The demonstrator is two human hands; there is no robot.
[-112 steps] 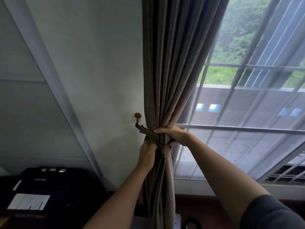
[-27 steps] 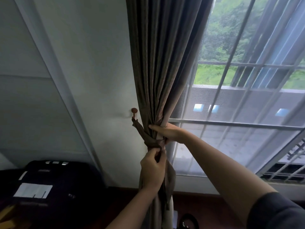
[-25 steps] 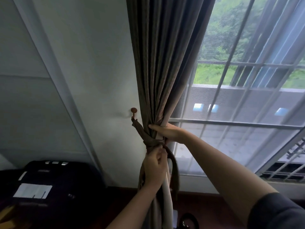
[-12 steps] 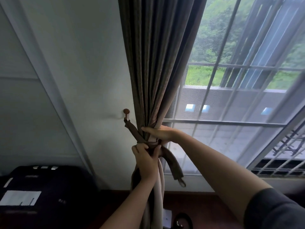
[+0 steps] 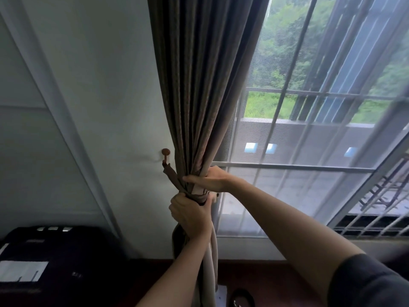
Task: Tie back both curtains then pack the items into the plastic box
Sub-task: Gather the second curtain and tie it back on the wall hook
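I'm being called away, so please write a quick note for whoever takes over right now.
Left hand grips the gathered curtain just below the tie-back. Right hand clasps the curtain above it. Tie-back hangs from the wall hook and wraps the curtain; whether it is fastened cannot be seen. To do: secure this tie, check the other curtain, pack the items. Plastic box and items are not in view.
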